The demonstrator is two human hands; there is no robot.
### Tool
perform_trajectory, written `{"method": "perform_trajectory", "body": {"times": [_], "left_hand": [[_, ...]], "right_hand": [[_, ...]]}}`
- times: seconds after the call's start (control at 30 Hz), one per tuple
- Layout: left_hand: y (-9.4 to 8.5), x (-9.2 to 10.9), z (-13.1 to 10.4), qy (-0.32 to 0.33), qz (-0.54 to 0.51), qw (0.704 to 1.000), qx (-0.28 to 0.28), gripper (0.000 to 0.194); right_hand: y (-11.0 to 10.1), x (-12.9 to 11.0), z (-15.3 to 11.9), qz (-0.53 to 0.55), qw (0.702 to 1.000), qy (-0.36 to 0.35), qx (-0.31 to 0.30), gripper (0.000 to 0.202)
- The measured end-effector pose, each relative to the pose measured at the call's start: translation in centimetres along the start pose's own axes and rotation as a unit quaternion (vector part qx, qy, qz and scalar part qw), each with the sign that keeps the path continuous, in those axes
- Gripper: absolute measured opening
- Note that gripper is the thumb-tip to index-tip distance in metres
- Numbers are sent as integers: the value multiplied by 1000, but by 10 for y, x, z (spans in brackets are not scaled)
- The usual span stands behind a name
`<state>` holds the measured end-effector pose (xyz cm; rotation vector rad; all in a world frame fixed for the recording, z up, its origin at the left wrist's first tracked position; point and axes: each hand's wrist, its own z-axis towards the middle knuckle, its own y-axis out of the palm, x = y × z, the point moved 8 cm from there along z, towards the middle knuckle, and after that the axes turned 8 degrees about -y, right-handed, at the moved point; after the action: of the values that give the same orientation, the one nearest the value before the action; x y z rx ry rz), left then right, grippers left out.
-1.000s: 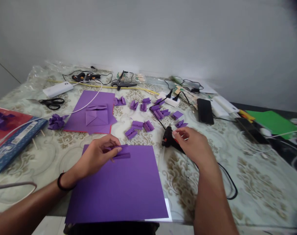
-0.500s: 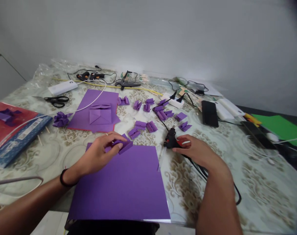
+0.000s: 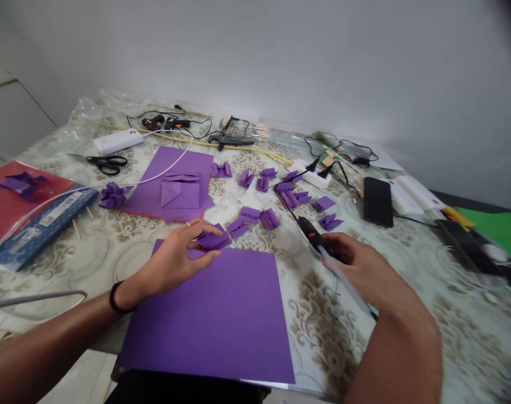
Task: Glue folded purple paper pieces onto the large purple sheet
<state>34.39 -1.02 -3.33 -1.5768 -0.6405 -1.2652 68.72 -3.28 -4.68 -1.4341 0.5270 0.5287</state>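
Note:
My left hand (image 3: 182, 251) is over the upper left edge of a purple paper sheet (image 3: 217, 314). Its thumb is spread from the fingers, and the fingertips touch a small folded purple paper piece (image 3: 214, 240) lying at the sheet's top edge. To the right, my right hand (image 3: 356, 261) is closed around a black hot glue gun (image 3: 309, 229), whose nozzle points away to the upper left. A translucent glue stick (image 3: 339, 266) sticks out of its back toward me. Several similar folded pieces (image 3: 270, 219) lie beyond the sheet.
A purple folded envelope shape (image 3: 180, 193) rests on another purple sheet (image 3: 162, 160). Scissors (image 3: 107, 164) and a crumpled purple paper flower (image 3: 113, 195) are at left. A white power strip (image 3: 312, 175), a phone (image 3: 378, 201) and cables lie at right. Other glue guns (image 3: 165, 122) are at the back.
My right hand has lifted and turned the glue gun, so its glue stick now points toward me. My left thumb has come away from the folded piece. The view has shifted slightly.

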Motion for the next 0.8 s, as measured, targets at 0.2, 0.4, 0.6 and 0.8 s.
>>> {"method": "perform_trajectory", "body": {"times": [0.2, 0.4, 0.6, 0.8], "left_hand": [[0, 7, 0, 33, 85, 996, -8, 28], [8, 9, -3, 50, 106, 993, -33, 36], [17, 14, -5, 42, 101, 990, -84, 36], [20, 13, -8, 44, 98, 989, -105, 42]], "right_hand": [[8, -46, -14, 124, 987, -87, -59, 18], [45, -102, -26, 212, 949, -173, -156, 17], [70, -133, -24, 201, 942, -216, -157, 20], [83, -139, -24, 196, 941, -235, -146, 20]]}}
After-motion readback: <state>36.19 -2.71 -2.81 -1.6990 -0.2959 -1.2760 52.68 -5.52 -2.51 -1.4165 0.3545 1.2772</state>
